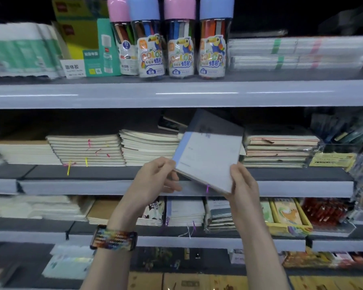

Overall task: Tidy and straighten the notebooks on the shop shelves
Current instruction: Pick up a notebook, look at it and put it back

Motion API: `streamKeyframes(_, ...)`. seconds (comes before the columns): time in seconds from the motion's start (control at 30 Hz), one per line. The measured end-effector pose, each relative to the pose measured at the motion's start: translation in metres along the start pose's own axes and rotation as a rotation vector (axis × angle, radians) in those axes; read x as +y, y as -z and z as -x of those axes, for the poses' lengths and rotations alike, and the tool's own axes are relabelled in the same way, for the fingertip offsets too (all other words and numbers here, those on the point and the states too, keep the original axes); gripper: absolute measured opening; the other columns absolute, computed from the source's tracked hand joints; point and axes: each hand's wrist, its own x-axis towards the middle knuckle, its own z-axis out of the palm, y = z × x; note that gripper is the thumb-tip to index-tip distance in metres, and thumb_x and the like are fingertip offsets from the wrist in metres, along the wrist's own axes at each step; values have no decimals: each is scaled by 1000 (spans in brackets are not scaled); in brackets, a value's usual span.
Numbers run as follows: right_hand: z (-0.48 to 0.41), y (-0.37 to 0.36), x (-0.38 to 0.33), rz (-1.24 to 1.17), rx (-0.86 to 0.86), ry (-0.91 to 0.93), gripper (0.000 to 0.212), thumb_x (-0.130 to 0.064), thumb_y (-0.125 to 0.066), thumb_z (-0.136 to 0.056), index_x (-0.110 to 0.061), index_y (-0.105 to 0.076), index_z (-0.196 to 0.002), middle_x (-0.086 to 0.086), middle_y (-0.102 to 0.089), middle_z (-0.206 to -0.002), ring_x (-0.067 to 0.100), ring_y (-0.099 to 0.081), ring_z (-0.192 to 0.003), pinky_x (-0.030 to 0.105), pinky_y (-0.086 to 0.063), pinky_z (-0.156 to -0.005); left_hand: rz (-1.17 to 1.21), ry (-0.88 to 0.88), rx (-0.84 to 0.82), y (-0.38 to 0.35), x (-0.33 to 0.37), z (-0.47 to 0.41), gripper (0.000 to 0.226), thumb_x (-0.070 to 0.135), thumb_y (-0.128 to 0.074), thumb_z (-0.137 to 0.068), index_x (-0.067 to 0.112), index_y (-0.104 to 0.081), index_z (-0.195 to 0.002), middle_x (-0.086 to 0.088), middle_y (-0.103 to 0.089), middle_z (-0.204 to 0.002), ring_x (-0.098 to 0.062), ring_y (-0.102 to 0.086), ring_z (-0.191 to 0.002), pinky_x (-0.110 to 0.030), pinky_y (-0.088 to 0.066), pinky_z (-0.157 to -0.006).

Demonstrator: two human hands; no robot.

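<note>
A white notebook with a blue spine strip (210, 153) is held tilted in front of the middle shelf (82, 186). My left hand (155, 181) pinches its lower left corner. My right hand (242, 183) grips its lower right edge. Behind it on the middle shelf lie flat stacks of notebooks: a stack with coloured ribbon markers (86, 150), a cream stack (149, 146) beside it, and a stack with pink covers (279, 149) on the right. A dark notebook (170, 122) leans askew behind the stacks.
The top shelf (176, 94) carries several crayon tubs (180, 38) with pink and blue caps, glue stick boxes (102, 49) and wrapped paper packs (298, 53). The lower shelf holds more notebook piles (184, 210), a yellow display box (285, 216) and red pens (325, 210).
</note>
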Motion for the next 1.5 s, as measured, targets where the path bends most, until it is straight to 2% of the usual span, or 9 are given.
streamKeyframes(0.1,2,3,5,11,-14,-5,12,-27,-50,-104,-33,-61,-104,-10,-69,-107,4,-64,-92,22,-54,-70,-15,22,-38,8,-11,6,31,29,-52,-102,2,-64,-88,-7,-71,-81,-29,-74,-78,-52,-57,-88)
streamKeyframes(0.23,4,6,13,18,-10,-22,25,-30,-47,-105,-28,-59,-127,-7,-68,-118,10,-64,-102,26,-54,-72,28,34,-54,8,-18,11,27,31,-55,-100,9,-70,-106,-4,-75,-98,-21,-72,-84,-47,-58,-87)
streamKeyframes(0.37,10,11,17,18,-35,-25,29,-31,-46,-105,-32,-55,-133,-11,-67,-119,9,-65,-102,24,-57,-69,106,-30,-31,1,-18,12,28,27,-50,-103,12,-69,-118,-2,-76,-106,-19,-73,-95,-39,-59,-89)
streamKeyframes(0.53,17,20,22,88,-74,11,31,-32,-45,-105,-37,-54,-134,-15,-67,-125,9,-63,-115,42,-54,-99,141,-67,32,-6,-22,12,24,24,-51,-102,17,-70,-116,1,-76,-103,-19,-72,-98,-35,-59,-86)
streamKeyframes(0.7,23,20,25,153,-130,8,27,-33,-44,-105,-41,-57,-128,-18,-68,-122,4,-63,-112,45,-47,-108,143,-88,117,-9,-31,13,19,18,-58,-99,19,-69,-115,8,-76,-92,-7,-72,-86,-18,-55,-67)
streamKeyframes(0.93,27,13,37,218,-181,27,32,-37,-46,-104,-36,-54,-135,-16,-66,-126,3,-62,-114,38,-50,-104,157,-39,183,5,-49,23,19,20,-65,-95,18,-68,-113,2,-75,-98,-16,-72,-90,-42,-61,-77)
streamKeyframes(1.2,39,-13,66,312,-281,121,34,-34,-43,-105,-26,-52,-137,-11,-67,-122,5,-64,-109,19,-53,-84,121,-59,283,33,-86,46,21,17,-64,-96,17,-66,-117,0,-75,-103,-18,-73,-92,-38,-62,-73)
streamKeyframes(1.37,47,-27,94,409,-321,147,33,-46,-43,-104,-37,-52,-134,-17,-63,-124,7,-58,-118,34,-50,-98,92,-47,348,50,-114,64,22,18,-64,-95,16,-65,-117,0,-74,-103,-18,-73,-92,-42,-63,-70)
streamKeyframes(1.5,58,-36,112,394,-372,109,31,-33,-42,-105,-29,-49,-136,-21,-60,-115,-14,-58,-101,12,-49,-81,111,-25,380,60,-139,77,24,19,-64,-94,15,-64,-118,0,-73,-106,-20,-73,-92,-42,-62,-72)
